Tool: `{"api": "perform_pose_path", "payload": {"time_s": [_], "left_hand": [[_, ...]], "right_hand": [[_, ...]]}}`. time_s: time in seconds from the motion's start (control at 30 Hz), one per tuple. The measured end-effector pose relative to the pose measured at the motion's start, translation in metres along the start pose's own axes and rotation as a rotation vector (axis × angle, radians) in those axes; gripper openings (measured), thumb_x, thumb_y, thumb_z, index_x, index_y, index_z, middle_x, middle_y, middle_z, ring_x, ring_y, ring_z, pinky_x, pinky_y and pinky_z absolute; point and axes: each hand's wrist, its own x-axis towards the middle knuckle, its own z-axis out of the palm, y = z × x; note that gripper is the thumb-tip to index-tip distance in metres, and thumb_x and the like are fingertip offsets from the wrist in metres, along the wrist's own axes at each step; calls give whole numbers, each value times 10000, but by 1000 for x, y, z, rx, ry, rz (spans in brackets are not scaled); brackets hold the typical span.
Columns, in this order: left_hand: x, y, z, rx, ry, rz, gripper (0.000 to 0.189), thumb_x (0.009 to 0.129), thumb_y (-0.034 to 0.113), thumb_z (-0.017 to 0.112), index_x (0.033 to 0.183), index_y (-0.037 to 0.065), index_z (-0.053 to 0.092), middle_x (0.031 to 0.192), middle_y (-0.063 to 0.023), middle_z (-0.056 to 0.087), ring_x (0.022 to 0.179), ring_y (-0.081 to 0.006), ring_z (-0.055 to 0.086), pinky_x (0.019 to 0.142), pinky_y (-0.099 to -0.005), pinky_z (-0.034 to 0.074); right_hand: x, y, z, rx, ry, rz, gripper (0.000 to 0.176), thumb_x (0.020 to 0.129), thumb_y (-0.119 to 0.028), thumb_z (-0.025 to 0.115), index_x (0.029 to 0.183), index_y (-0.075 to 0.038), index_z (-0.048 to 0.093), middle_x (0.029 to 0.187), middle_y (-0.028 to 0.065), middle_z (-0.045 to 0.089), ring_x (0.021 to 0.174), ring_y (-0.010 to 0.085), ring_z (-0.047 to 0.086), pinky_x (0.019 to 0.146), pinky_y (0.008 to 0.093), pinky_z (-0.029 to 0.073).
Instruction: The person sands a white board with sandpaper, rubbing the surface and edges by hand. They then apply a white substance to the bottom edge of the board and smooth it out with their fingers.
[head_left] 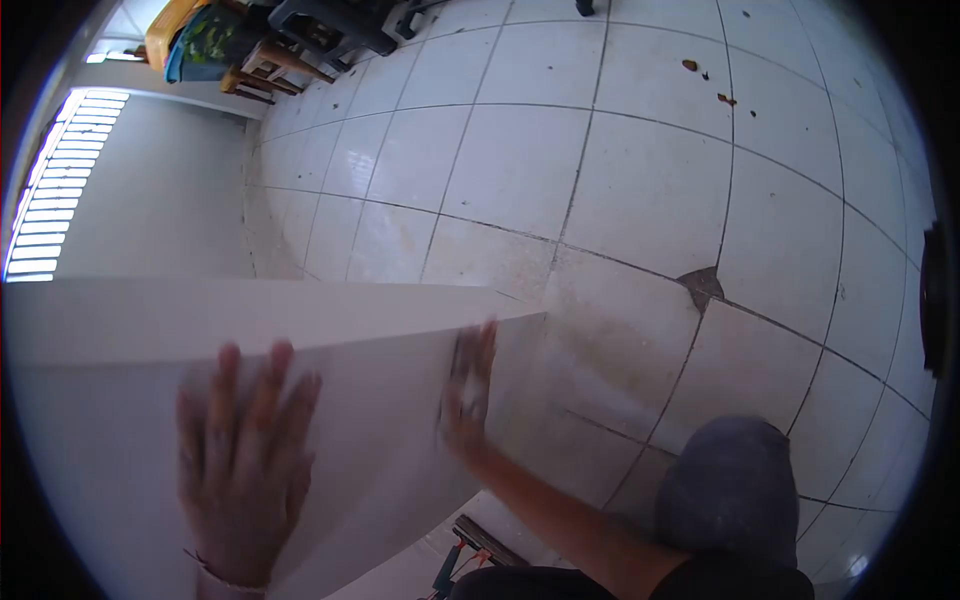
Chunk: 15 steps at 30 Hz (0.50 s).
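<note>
My left hand [245,450] lies against the pale face of a low white wall [370,410], its fingers spread and pointing up toward the top edge. A thin band circles that wrist. Farther right, near the wall's end corner, my right hand [468,390] presses against the same face with fingers stretched upward. It is seen partly from the side and is blurred, with a whitish patch on it. I cannot make out any object in either hand.
A tool with a dark bar and green and orange parts [480,545] lies below, near my grey-clad knee [730,490]. White floor tiles [650,190] have a dark broken corner [703,287] and scattered debris. Wooden furniture [280,65] and dark chair parts stand at the back left.
</note>
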Motion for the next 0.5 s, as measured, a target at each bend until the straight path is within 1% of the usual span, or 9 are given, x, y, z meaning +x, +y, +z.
{"api": "perform_pose_path", "payload": {"time_s": [0.07,0.17,0.2,0.23,0.27,0.33,0.43,0.47,0.5], "left_hand": [[-4,14,2,-42,-83,89,407,935,365,409,1308,251,523,1482,-28,365,1410,-276,250,1154,-505,161],[-10,25,15,-30,-129,205,395,946,314,398,1321,243,500,1462,-26,398,1394,-280,282,1143,-506,171],[-14,21,19,25,-105,233,390,961,298,376,1336,253,476,1453,-10,414,1384,-264,305,1145,-494,168],[-17,18,22,72,-80,246,387,977,282,355,1351,263,452,1443,6,431,1374,-249,328,1147,-481,165],[-16,19,21,63,-102,223,411,964,299,393,1374,294,426,1463,48,393,1380,-222,315,1154,-451,167],[-12,19,12,38,-168,189,490,939,334,469,1420,355,376,1502,131,318,1391,-168,288,1167,-390,170],[-12,19,9,12,-195,182,462,952,338,437,1412,344,391,1495,121,334,1390,-170,292,1170,-396,161],[-12,20,10,16,-191,175,460,953,346,429,1412,349,390,1495,123,334,1390,-170,291,1170,-396,161],[-12,22,11,20,-185,169,458,954,353,422,1411,355,389,1495,125,333,1390,-170,290,1169,-396,162]], "right_hand": [[-88,30,-5,-16,-98,52,580,980,-342,340,1466,-32,271,1552,215,93,1441,379,28,1138,499,6],[-85,45,-15,0,-113,67,523,1005,-247,304,1481,-46,225,1562,183,73,1442,364,12,1142,467,-23],[-67,55,-13,-64,-31,123,522,1004,-267,292,1479,-57,241,1563,175,89,1441,371,13,1139,488,-23],[-12,59,-14,-131,35,168,522,1004,-287,279,1477,-68,258,1563,166,105,1440,378,14,1135,509,-22],[35,67,-13,-223,93,197,509,1016,-264,237,1484,-64,229,1568,140,104,1444,355,1,1136,503,-35],[81,110,-22,-460,-27,-5,494,1017,-128,249,1483,-11,135,1560,157,114,1438,349,86,1163,459,34],[73,80,-28,-171,12,42,507,1026,-269,185,1492,-67,195,1571,139,80,1446,340,8,1148,471,-20],[55,68,-21,172,100,105,534,1024,-307,206,1487,-42,189,1570,150,60,1446,336,16,1150,462,-15],[24,60,-7,346,165,144,562,1019,-336,223,1484,-24,178,1570,157,47,1446,340,2,1148,467,-14]]}}
